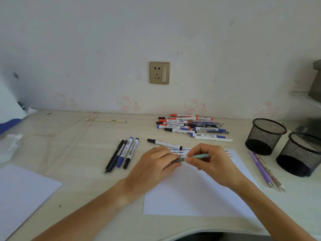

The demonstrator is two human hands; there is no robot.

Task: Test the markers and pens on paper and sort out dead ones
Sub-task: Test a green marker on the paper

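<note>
Both hands meet over the white test paper [194,192], which bears black, blue and red squiggles along its far edge. My right hand [211,160] pinches a mint-green pen [199,156] by its barrel. My left hand [157,165] grips the pen's dark end or cap [180,160]. A black-capped white marker [165,144] lies just beyond my hands. A pile of red, blue and black markers and pens [191,126] sits further back. Several pens and markers [121,153] lie in a row to the left of the paper.
Two black mesh pen cups [265,136] [300,154] stand at the right, with two purple pens [265,169] lying beside them. Another white sheet [22,193] lies at the near left. A pink cord [69,133] and a white object [9,146] are at the far left.
</note>
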